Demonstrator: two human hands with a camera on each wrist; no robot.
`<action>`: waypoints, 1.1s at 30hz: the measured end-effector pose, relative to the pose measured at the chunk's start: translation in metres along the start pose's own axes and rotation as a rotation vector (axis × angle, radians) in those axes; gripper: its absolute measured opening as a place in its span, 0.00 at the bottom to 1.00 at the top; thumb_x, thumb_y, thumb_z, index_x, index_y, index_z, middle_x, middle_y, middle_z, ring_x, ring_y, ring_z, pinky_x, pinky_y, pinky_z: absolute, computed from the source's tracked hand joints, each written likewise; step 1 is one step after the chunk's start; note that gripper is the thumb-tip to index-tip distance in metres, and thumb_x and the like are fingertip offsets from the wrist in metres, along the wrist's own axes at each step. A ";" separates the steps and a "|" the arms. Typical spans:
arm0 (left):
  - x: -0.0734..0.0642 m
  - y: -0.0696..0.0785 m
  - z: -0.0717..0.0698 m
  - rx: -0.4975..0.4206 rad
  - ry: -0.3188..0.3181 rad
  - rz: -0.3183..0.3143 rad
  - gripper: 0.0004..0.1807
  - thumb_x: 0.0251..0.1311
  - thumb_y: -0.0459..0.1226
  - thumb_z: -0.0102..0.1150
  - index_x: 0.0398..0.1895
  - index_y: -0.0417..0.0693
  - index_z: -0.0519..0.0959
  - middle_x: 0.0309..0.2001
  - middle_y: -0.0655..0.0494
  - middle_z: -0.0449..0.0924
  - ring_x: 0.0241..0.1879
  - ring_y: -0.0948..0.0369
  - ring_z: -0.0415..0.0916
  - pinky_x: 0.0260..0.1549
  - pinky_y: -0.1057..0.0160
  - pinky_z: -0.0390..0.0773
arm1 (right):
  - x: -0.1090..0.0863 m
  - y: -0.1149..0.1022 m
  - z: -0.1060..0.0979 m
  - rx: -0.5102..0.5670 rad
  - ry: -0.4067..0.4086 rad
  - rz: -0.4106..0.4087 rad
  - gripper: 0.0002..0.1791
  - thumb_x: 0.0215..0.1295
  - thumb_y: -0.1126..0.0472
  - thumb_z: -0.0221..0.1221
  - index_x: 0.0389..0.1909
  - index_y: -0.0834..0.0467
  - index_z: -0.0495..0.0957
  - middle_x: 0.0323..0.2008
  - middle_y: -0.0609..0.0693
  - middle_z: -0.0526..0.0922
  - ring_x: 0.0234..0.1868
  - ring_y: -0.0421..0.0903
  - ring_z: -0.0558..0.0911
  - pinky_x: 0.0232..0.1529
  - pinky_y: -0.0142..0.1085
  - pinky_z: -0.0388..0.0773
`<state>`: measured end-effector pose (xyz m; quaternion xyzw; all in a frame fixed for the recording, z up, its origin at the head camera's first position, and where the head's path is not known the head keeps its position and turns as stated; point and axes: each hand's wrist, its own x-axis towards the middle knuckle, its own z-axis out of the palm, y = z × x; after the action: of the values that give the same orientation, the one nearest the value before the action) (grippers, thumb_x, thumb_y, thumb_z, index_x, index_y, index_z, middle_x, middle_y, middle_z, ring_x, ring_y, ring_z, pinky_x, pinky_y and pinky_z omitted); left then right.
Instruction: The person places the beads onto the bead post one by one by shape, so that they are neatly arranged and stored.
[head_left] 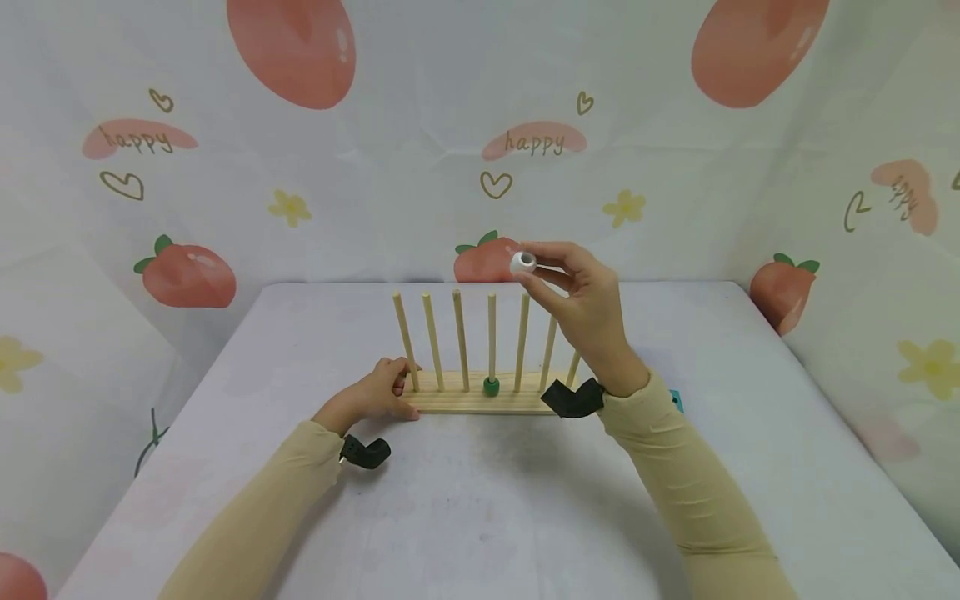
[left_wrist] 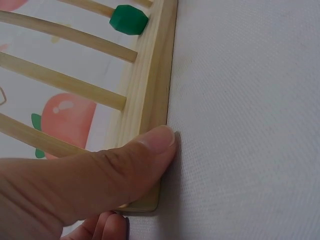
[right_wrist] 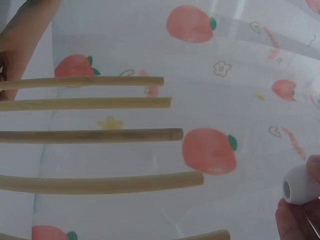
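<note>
A wooden peg stand (head_left: 457, 403) with several upright dowels lies across the middle of the table. Around the bottom of its middle dowel sits a green faceted bead (head_left: 491, 387), also seen in the left wrist view (left_wrist: 129, 20). My left hand (head_left: 377, 390) grips the left end of the base, the thumb (left_wrist: 150, 150) along its front edge and fingers behind. Raised above the dowel tops, my right hand (head_left: 588, 304) pinches a white bead (head_left: 519, 264) between thumb and fingers. The bead's hole shows in the right wrist view, apart from the dowel ends (right_wrist: 195, 179).
Partly hidden behind the right forearm is a small teal object (head_left: 677, 401) on the table. A patterned cloth backdrop (head_left: 405, 183) rises at the table's far edge. A dark cord (head_left: 153, 437) hangs at the left side.
</note>
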<state>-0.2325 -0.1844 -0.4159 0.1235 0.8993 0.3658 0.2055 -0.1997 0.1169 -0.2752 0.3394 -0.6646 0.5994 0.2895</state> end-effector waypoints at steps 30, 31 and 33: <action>-0.003 0.003 0.001 -0.009 0.001 0.004 0.39 0.41 0.31 0.76 0.60 0.40 0.67 0.45 0.45 0.58 0.45 0.52 0.58 0.42 0.59 0.62 | 0.002 0.019 0.013 -0.333 -0.155 0.069 0.15 0.55 0.63 0.69 0.44 0.59 0.84 0.42 0.53 0.87 0.41 0.45 0.86 0.40 0.34 0.79; -0.002 0.002 0.001 -0.013 0.000 0.002 0.39 0.41 0.31 0.77 0.59 0.40 0.67 0.45 0.45 0.58 0.45 0.52 0.58 0.42 0.59 0.62 | 0.002 0.019 0.013 -0.336 -0.157 0.072 0.15 0.55 0.62 0.70 0.44 0.59 0.84 0.41 0.53 0.87 0.41 0.45 0.86 0.37 0.32 0.78; -0.003 0.002 0.000 -0.020 -0.003 0.009 0.39 0.41 0.32 0.77 0.59 0.40 0.67 0.45 0.44 0.58 0.44 0.52 0.58 0.42 0.59 0.62 | 0.001 0.019 0.014 -0.346 -0.160 0.072 0.14 0.55 0.62 0.70 0.43 0.59 0.84 0.41 0.52 0.87 0.41 0.45 0.86 0.34 0.29 0.75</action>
<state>-0.2293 -0.1838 -0.4134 0.1263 0.8946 0.3756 0.2064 -0.2153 0.1043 -0.2869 0.3071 -0.7904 0.4574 0.2679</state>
